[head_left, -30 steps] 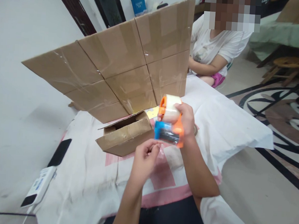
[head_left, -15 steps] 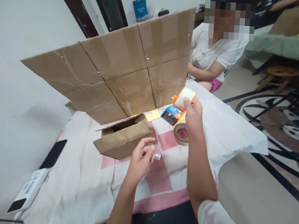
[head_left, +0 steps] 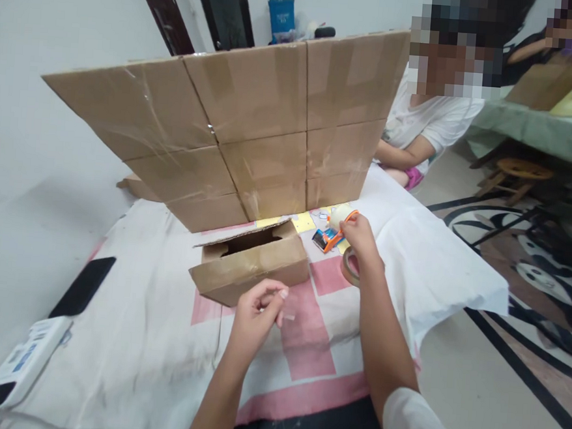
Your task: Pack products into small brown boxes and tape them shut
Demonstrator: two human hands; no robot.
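Observation:
My left hand point(head_left: 259, 311) is pinched on a short strip of clear tape point(head_left: 287, 316), just in front of a small cardboard box point(head_left: 253, 264). The box stands on the cloth with its top flaps raised. Farther right, my right hand point(head_left: 361, 236) grips an orange tape dispenser point(head_left: 340, 230) with a roll of clear tape, low over the table. Close by that hand lies a roll of brown tape point(head_left: 349, 266), partly hidden behind the wrist. A blue and black packet point(head_left: 322, 240) is beside the dispenser.
A large upright panel of joined cardboard boxes point(head_left: 267, 135) stands behind the small box. White and pink cloth point(head_left: 155, 336) covers the table. A black phone point(head_left: 84, 285) and a white device point(head_left: 26, 360) lie at left. A person in a white shirt point(head_left: 423, 132) sits beyond the right corner.
My right hand has lowered the tape dispenser toward the table beside the brown tape. My left hand keeps the strip and has shifted slightly left in view. The camera view has shifted.

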